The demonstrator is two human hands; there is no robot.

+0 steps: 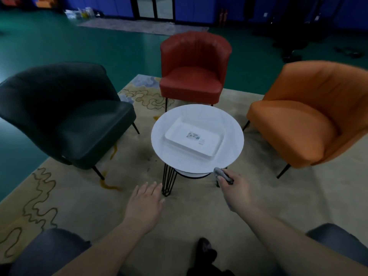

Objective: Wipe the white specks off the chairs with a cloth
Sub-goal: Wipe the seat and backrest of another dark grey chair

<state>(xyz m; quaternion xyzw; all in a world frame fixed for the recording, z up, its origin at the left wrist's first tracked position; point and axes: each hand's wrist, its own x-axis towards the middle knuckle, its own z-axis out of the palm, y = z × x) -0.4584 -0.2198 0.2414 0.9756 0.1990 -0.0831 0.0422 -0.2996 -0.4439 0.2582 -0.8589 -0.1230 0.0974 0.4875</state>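
Observation:
Three chairs ring a small round table: a dark green chair (65,116) on the left, a red chair (194,70) at the back and an orange chair (310,116) on the right. My right hand (236,191) is closed around a small grey cloth (223,174) just below the table's near edge. My left hand (146,206) hovers flat with fingers spread, holding nothing, in front of the table's legs. No white specks show on the chairs at this distance.
The round white table (173,158) on black wire legs carries a white rectangular tray (175,132). A beige patterned rug (69,198) lies under everything, on a green floor. My knees and a dark shoe (205,250) are at the bottom.

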